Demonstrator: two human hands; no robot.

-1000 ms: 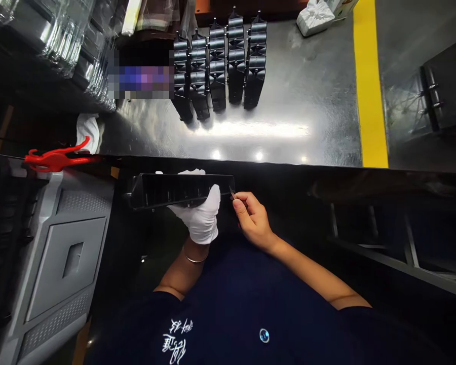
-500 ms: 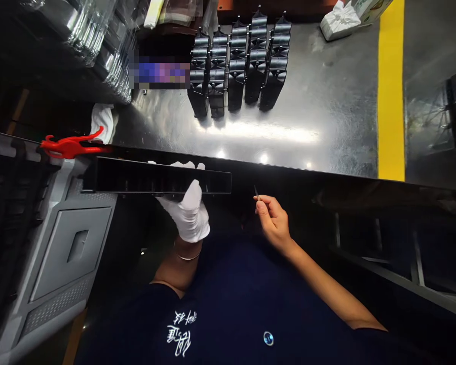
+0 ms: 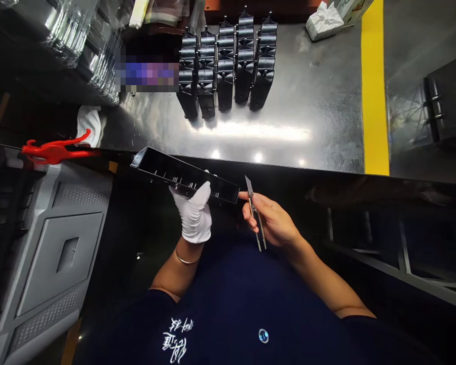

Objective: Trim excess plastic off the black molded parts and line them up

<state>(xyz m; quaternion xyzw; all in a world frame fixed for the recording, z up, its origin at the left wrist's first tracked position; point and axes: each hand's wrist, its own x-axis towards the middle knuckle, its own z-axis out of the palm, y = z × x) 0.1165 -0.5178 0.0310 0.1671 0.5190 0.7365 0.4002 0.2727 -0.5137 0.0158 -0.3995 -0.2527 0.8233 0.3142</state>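
Note:
In a white glove, my left hand [image 3: 193, 210] grips a long, shallow black plastic part [image 3: 163, 165] with pins or ribs along its inside. The part is tilted, its left end higher, in front of the bench edge. My bare right hand [image 3: 273, 215] holds a slim metal craft knife [image 3: 255, 218], its pointed blade upward, between thumb and fingers. The right index finger reaches to the right end of the black part and seems to touch it. The inner faces of the left fingers are hidden behind the part.
Rows of similar black parts [image 3: 226, 76] stand on the metal bench [image 3: 319, 116]. Plastic-wrapped stacks [image 3: 76, 56], a red tool [image 3: 55, 151], a white cloth [image 3: 89, 124] and a grey crate [image 3: 61, 253] are to the left. Yellow tape [image 3: 374, 91] and a tissue pack [image 3: 323, 23] lie rightward.
The black part has turned from nearly level to slanting down rightward, showing more of its inside. My right hand has turned the knife so its handle shows, and has come closer to the part.

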